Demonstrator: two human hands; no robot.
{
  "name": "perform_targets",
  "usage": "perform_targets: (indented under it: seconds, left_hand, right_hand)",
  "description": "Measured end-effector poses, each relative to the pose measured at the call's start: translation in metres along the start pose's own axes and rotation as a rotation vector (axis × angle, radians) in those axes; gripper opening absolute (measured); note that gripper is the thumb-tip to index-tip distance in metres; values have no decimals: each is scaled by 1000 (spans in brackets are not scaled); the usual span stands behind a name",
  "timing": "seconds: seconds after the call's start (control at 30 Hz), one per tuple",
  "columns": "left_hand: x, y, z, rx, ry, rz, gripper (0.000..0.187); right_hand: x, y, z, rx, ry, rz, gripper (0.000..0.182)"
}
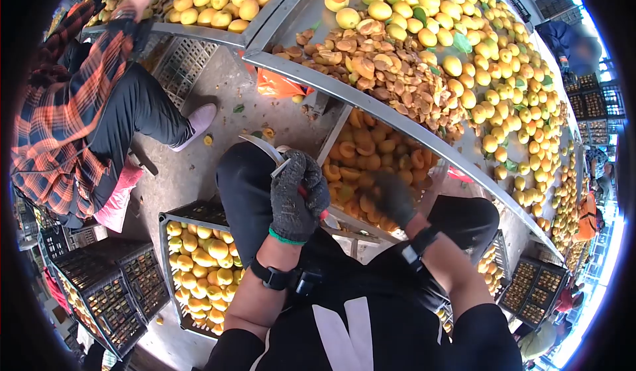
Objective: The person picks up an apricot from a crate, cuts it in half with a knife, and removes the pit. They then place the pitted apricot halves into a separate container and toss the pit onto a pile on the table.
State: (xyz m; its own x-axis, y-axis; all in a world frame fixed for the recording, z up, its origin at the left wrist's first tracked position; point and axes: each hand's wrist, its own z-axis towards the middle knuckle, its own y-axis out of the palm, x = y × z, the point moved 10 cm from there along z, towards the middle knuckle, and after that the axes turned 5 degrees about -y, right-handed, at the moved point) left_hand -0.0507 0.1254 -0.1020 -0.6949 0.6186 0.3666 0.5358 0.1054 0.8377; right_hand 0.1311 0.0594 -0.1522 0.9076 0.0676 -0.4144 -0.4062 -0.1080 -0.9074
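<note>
My left hand [297, 197], in a grey knit glove with a green cuff, is closed around a red-handled cutting tool. Its curved metal blade [264, 148] points up and left over my thigh, and a bit of red handle shows below the fingers. My right hand [392, 200], also in a dark glove, is smeared by motion over the near side of a crate [336, 134] between my knees. Halved orange apricots [364, 147] fill this crate. The fingers of my right hand are too blurred to tell what they hold.
A metal-edged table [371, 103] spans the front, bearing whole apricots [510, 73] and a heap of pits [397, 79]. A black crate of apricots [199, 271] stands left of my leg. Someone in a plaid shirt [59, 152] sits at left; stacked crates [106, 285] stand below.
</note>
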Motion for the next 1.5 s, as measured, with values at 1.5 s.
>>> perform_targets:
  seconds: [1.5]
  left_hand:
    - [-49,35,1,47,-132,371,12]
  right_hand:
    - [-105,18,-58,-601,412,1601,43]
